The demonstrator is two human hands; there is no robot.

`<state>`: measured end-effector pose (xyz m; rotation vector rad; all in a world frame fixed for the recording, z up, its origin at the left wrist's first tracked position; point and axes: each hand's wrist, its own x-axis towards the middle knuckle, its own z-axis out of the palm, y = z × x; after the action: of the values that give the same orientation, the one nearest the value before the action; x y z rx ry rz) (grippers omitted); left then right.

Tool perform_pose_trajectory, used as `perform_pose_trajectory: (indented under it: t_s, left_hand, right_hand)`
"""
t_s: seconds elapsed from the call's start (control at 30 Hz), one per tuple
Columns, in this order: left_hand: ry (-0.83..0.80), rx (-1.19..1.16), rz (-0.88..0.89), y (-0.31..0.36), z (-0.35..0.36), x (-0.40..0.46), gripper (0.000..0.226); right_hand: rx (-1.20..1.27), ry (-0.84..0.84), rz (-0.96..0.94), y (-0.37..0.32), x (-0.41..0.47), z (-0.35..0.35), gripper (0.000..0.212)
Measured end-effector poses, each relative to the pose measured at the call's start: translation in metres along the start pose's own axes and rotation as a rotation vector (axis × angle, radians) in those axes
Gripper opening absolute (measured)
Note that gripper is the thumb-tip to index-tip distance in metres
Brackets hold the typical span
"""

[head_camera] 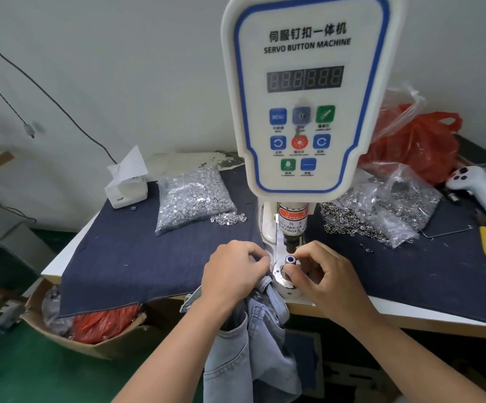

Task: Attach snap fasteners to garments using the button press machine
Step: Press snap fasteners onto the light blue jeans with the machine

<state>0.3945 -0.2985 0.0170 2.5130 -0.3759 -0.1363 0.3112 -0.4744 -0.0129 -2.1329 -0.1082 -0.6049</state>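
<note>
1. Head view: our right hand (327, 274) pinches a snap part onto the lower die (289, 259) at the worktop's front edge.
2. Left hand (234, 271) grips the denim garment (253, 338) there.
3. Danger: fingertips under the press head (291, 228) could get crushed.

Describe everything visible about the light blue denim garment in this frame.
The denim garment is pale, washed blue cloth with stitched seams and what looks like a pocket edge. It hangs crumpled over the table's front edge, its top bunched beside the machine's round metal base. The left hand grips its upper edge; the right hand is at the base, not clearly touching the cloth.
</note>
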Motion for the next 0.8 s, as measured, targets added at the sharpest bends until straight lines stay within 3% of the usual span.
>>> perform_pose_trajectory:
  t_s: [0.13, 0.23, 0.43, 0.8]
  left_hand:
    - [-0.022, -0.391, 0.055, -0.003, -0.007, -0.010, 0.010]
    - [-0.081, -0.537, 0.133, 0.006, -0.011, -0.021, 0.009]
    - [-0.059, -0.555, 0.151, 0.014, -0.012, -0.020, 0.006]
    - [0.001, -0.266, 0.164, 0.023, -0.014, -0.021, 0.007]
  right_hand:
    - [-0.005, 0.003, -0.013, 0.001, 0.001, -0.001, 0.011]
    - [-0.006, 0.024, -0.031, 0.002, 0.001, -0.001, 0.009]
    - [0.009, 0.016, -0.037, 0.004, 0.001, -0.001, 0.012]
    - [0.017, 0.011, -0.054, 0.010, 0.001, -0.001, 0.011]
